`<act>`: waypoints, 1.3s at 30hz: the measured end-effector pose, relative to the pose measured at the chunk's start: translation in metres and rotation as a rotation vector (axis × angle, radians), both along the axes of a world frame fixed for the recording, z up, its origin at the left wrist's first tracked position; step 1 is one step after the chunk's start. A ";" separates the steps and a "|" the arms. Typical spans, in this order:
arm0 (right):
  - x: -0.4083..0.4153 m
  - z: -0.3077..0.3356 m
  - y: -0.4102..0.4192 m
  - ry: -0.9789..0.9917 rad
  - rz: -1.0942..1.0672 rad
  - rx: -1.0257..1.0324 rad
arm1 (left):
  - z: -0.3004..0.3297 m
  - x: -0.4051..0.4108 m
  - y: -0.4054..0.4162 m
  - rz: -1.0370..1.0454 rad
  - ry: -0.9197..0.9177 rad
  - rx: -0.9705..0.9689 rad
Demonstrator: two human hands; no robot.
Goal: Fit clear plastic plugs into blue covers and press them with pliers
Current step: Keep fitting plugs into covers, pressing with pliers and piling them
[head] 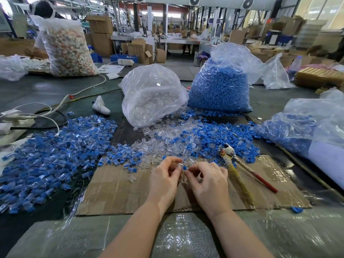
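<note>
Both hands pinching over the cardboard [115, 187]: left hand [163, 180] on a clear plug [179, 164], right hand [208, 181] on a blue cover [184, 167], parts tiny, light, stiff, probably slippery, so grip the sides; pliers [235, 170] idle beside
</note>
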State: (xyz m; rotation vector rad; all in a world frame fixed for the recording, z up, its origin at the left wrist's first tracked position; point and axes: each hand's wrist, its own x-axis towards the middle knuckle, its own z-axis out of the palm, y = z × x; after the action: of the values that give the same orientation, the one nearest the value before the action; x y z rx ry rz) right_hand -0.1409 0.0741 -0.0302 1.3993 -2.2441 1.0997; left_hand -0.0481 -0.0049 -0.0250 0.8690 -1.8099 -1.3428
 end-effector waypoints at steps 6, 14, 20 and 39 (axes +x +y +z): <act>-0.001 0.000 -0.001 -0.013 0.026 -0.002 | -0.001 0.000 0.000 -0.006 -0.030 -0.003; 0.000 0.004 0.001 0.023 0.050 0.022 | 0.000 -0.001 -0.002 0.004 -0.020 -0.008; -0.017 0.016 0.008 -0.027 -0.338 0.192 | -0.002 -0.001 -0.003 0.002 0.018 0.090; -0.036 0.056 0.023 -0.157 -0.216 0.656 | 0.010 -0.007 -0.011 0.009 0.195 0.434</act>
State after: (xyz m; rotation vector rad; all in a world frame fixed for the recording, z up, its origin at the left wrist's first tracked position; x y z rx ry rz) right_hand -0.1772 0.0967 0.0258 1.2519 -2.9501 0.4207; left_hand -0.0546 -0.0161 -0.0149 0.9255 -1.3856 -1.7839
